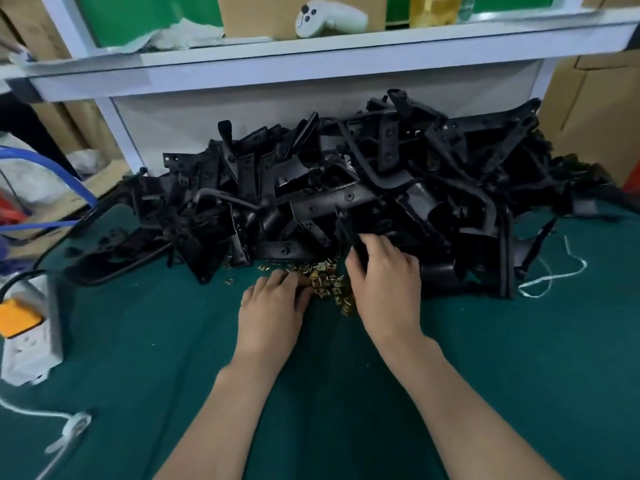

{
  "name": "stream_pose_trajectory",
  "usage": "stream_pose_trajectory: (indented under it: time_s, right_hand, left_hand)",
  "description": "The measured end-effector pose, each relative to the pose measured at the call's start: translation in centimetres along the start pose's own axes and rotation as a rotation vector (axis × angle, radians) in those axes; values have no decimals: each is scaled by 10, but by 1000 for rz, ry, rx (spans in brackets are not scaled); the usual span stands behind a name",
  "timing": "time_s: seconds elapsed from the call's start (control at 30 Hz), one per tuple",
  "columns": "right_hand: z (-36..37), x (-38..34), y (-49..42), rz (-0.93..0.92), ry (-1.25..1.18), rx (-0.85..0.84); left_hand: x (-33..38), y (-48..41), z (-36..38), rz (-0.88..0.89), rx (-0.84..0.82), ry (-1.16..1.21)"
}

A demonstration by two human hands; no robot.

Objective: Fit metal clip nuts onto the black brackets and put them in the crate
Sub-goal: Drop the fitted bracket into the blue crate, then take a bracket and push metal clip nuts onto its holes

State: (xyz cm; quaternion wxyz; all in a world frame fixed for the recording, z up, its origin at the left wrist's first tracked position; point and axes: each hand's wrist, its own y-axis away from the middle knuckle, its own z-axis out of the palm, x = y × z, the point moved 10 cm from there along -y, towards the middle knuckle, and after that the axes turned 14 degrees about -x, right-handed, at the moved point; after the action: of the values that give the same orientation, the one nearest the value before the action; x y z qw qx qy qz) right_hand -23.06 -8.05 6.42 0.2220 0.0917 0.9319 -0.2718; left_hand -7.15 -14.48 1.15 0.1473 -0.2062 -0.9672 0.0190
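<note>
**Both hands at the foot of the bracket heap**

Nearest us, two bare forearms (pixel 225 410) reach forward over the green mat (pixel 138 358). The right hand (pixel 384 282) has thumb and fingers curled round a black bracket (pixel 357 251), clamped on it at the near edge of the bracket heap (pixel 346 181); the bracket touches the heap. Just left of that grip we see the clip nuts (pixel 329 277), a loose brass-coloured pile on the mat against the heap's foot. The left hand (pixel 273 306) sits knuckles-up on the pile's left side, fingers curled down into the nuts; we cannot tell if it pinches one. Beyond the grip the heap runs wide, backed by a white shelf (pixel 311 60). Well right of the grip: white string (pixel 554 276) on the mat. Far left of it: power strip (pixel 29 341) and blue hose (pixel 52 164). High above the grip, on the shelf: white controller (pixel 329 17).
</note>
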Motion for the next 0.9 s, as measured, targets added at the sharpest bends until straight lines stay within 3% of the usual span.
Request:
stream_pose_trajectory:
  time_s: [0.07,0.2,0.4,0.47,0.53,0.67,0.77,0.9]
  right_hand:
    - [-12,6,2,17,-202,-4]
    - [-19,37,8,191,-888,-120]
    - [-33,80,26,339,-1591,-76]
    - [-36,85,29,330,-1802,-74]
    - [-42,88,28,281,-1882,-71]
    - [-64,90,29,130,-1678,33]
    - [-83,67,45,-32,-1048,68]
    - [-57,-5,69,-359,-447,-94]
  left_hand:
    - [1,3,-4,21,31,38]
    - [-1,9,-14,48,111,134]
    - [-1,15,-30,45,225,195]
    - [-3,17,-33,40,247,339]
    - [-8,17,-31,42,226,651]
    - [-1,17,-19,152,93,1162]
    - [5,17,-12,201,14,1354]
    - [6,15,-9,150,-30,1392]
